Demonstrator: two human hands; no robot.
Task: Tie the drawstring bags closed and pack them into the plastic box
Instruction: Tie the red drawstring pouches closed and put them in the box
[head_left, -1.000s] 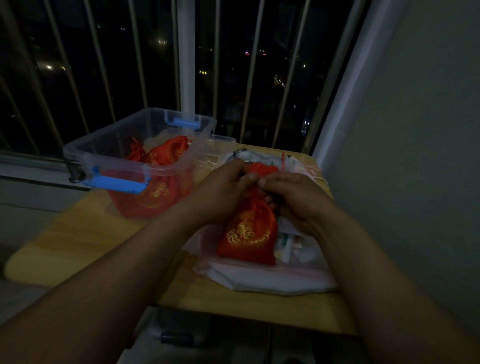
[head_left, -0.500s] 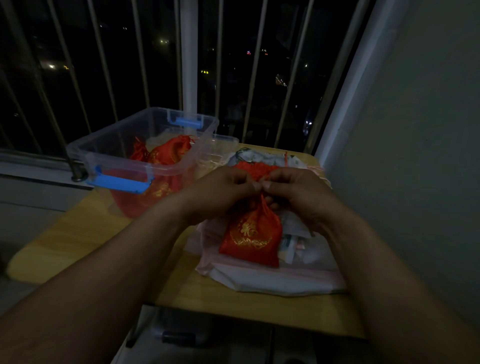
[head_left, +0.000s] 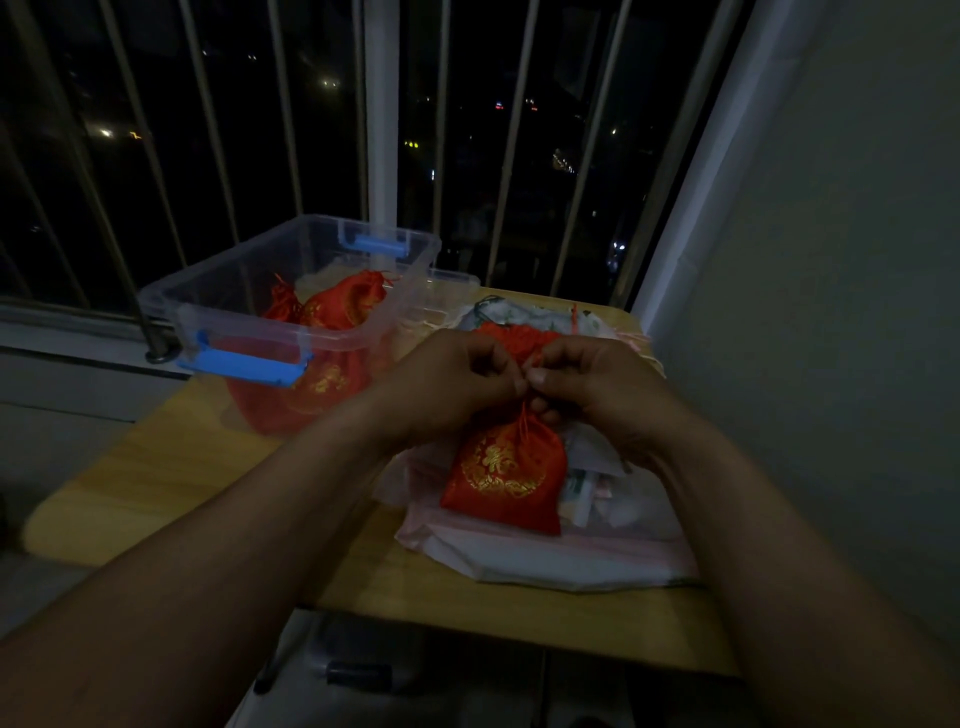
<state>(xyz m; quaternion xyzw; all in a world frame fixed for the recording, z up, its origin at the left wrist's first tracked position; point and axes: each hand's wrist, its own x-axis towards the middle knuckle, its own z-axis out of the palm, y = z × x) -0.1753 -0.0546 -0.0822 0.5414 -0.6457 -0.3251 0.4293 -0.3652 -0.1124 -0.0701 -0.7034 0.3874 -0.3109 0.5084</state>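
Drawstring (head_left: 525, 423) mostly hides, seemingly pinched, between left hand (head_left: 452, 382) and right hand (head_left: 597, 387).

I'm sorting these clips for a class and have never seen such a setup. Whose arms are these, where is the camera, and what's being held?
No machine here: a person works with bare hands, and one camera worn on their head looks down at them, so the arms enter from below. The left hand and right hand pinch, with their fingers, the cord at the neck of a red drawstring bag. It sits over a pile of pale wrappers on a wooden table. To the left stands a clear plastic box with more red bags inside.
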